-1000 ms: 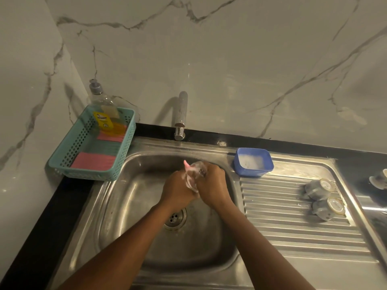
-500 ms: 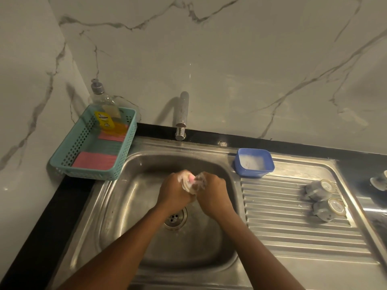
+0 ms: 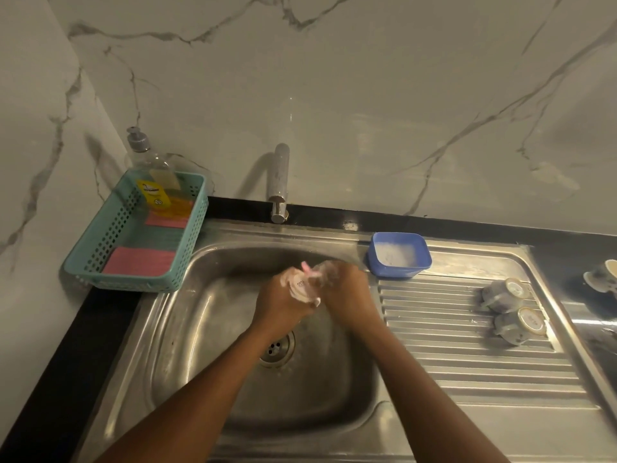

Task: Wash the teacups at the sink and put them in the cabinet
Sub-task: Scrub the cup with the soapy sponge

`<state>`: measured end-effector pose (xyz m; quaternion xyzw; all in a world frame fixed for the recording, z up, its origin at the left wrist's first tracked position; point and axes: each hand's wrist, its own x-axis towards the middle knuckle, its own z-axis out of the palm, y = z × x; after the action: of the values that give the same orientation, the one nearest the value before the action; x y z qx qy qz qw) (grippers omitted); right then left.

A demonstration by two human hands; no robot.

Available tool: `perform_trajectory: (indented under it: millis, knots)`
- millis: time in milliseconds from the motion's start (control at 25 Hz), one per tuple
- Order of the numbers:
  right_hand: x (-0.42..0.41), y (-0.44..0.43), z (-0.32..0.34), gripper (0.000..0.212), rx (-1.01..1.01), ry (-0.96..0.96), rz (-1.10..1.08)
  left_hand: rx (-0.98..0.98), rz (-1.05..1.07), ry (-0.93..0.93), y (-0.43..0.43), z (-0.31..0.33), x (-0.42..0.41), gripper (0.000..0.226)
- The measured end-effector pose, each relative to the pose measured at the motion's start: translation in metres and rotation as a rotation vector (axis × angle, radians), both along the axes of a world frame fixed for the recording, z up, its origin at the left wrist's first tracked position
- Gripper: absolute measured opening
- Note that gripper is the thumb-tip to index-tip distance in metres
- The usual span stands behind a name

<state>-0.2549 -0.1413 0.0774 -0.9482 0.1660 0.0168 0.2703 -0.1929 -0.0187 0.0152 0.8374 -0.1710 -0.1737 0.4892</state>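
- left hand (image 3: 282,304) over the sink (image 3: 187,329) bowl, fingers curled round a white teacup (image 3: 301,286); the cup's base with small print faces the camera, foam on it.
- right hand (image 3: 347,289) pressed against the cup from the right, fingers clenched on a pink scrubber (image 3: 305,267); only a pink tip and suds show above the knuckles.
- both hands are above the drain (image 3: 277,345), below and in front of the tap (image 3: 280,182).
- blue tub (image 3: 414,267) with soapy water on the sink's back rim, just right of the right hand.
- two grey teacups (image 3: 504,294) (image 3: 521,325) lie side by side on the ribbed drainboard (image 3: 450,329), bases up toward the camera.
- another cup (image 3: 604,275) on the black tabletop (image 3: 567,252) at the right edge, partly cut off.
- teal basket (image 3: 96,259) at left on the tabletop: soap bottle (image 3: 157,182) at its back, pink cloth (image 3: 140,260) at its front.
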Motion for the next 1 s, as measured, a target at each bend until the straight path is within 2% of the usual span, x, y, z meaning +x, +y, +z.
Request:
perform_trajectory:
  millis: [80,160,360,440,560,600,680,760,880,1000]
  knots:
    - [0.002,-0.035,0.006,0.027,-0.069,-0.074,-0.237,-0.041,0.060,0.034,-0.004,0.003,0.005,0.038]
    - [0.007,-0.075,0.015,0.035,0.004,-0.079,-0.469,-0.076,0.099,0.083,-0.004,0.003,0.011,0.040]
    - [0.021,-0.142,0.016,0.026,-0.199,-0.021,-0.647,-0.120,0.125,0.153,-0.006,-0.006,0.011,0.042]
    - [0.028,-0.152,-0.002,0.022,-0.211,0.063,-0.627,-0.130,0.127,0.171,-0.008,-0.009,0.009,0.040]
    - [0.041,-0.145,-0.020,0.030,-0.149,0.359,-0.529,-0.162,0.160,0.218,-0.005,-0.015,0.012,0.039]
    - [0.042,-0.135,-0.019,0.025,-0.174,0.358,-0.503,-0.180,0.191,0.255,-0.004,-0.016,0.014,0.040]
    - [0.037,-0.109,-0.023,0.016,-0.219,0.160,-0.434,-0.250,0.282,0.369,-0.002,-0.018,0.020,0.042]
    - [0.025,-0.073,-0.032,0.021,-0.203,-0.067,-0.373,-0.337,0.382,0.495,-0.002,-0.019,0.025,0.046]
    - [0.015,-0.020,-0.046,0.037,-0.078,-0.074,-0.206,-0.408,0.479,0.634,-0.002,-0.019,0.030,0.045]
    - [0.035,-0.004,-0.042,0.045,0.120,-0.058,-0.212,-0.472,0.541,0.819,0.000,-0.017,0.035,0.039]
